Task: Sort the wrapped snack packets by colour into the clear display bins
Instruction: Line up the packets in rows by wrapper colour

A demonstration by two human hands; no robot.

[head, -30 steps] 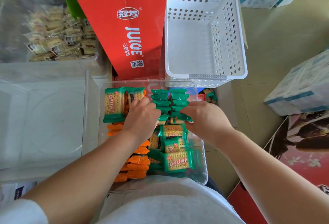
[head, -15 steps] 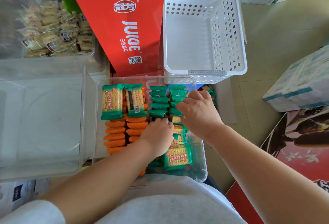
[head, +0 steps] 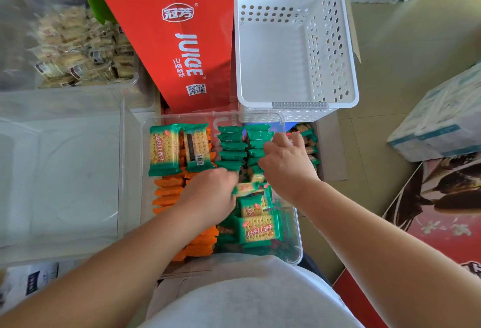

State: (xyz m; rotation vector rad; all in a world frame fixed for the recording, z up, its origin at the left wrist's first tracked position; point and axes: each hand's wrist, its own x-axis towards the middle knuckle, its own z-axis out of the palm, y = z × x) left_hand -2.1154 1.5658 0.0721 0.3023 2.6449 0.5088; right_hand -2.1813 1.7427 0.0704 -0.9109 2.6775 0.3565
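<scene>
A clear display bin (head: pixel 289 192) in front of me holds green cracker packets and orange packets. Two green packets (head: pixel 179 149) lie flat at its far left over a row of orange packets (head: pixel 166 192). Upright green packets (head: pixel 231 145) fill the far middle. Loose green packets (head: pixel 257 228) lie near me. My left hand (head: pixel 210 195) is closed on a blurred green packet (head: pixel 247 188) in the bin's middle. My right hand (head: pixel 289 163) presses on the upright green row at the right, fingers curled.
A second clear bin (head: pixel 62 171) stands to the left. Behind it is a clear bin of pale wrapped snacks (head: pixel 78 51). A red juice carton (head: pixel 179 36) and a white perforated basket (head: pixel 294 38) stand at the far side. Cardboard boxes (head: pixel 442 122) sit on the floor at the right.
My left hand drew back from the far packets to the bin's middle and took hold of a green packet. My right hand shifted further away along the upright green row.
</scene>
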